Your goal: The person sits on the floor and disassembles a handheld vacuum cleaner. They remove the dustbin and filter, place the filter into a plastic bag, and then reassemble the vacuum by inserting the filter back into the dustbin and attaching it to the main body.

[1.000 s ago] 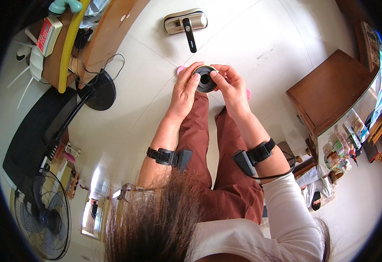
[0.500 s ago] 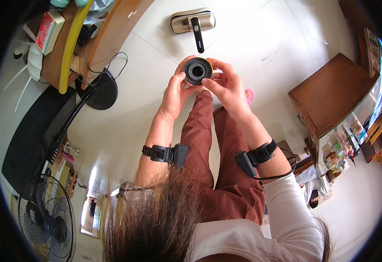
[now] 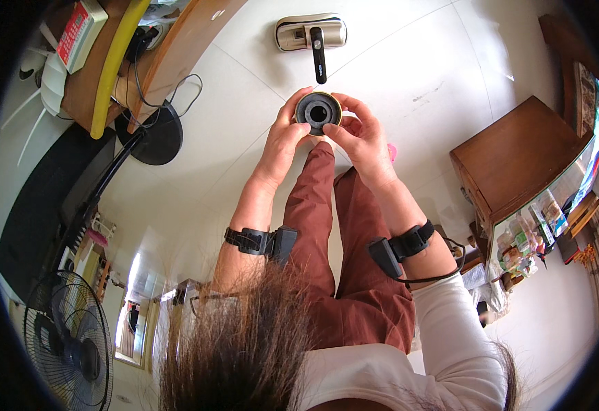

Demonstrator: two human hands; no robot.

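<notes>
Both hands hold a round dark grey part [image 3: 311,128] with stepped rings, a yellowish rim and a hole through its middle. My left hand [image 3: 282,144] closes round its left side, thumb on the front face. My right hand [image 3: 360,142] grips the right side, and its thumb presses the lower edge of the face. The fingers behind the part are mostly hidden. Just beyond my hands, on the pale tiled floor, stands a champagne-coloured appliance [image 3: 291,33] with a black handle [image 3: 319,58] pointing towards me; it looks like a handheld vacuum.
To the left are a wooden desk [image 3: 176,51] with a hanging cable, a round black stand base [image 3: 150,137] and a black fan [image 3: 73,349]. A brown wooden cabinet [image 3: 519,151] stands at the right. A pink slipper [image 3: 391,152] shows beside my right leg.
My hands and the round part have shifted slightly to the right in view. My left thumb has moved onto the part's lower face. The whole scene has tilted a little.
</notes>
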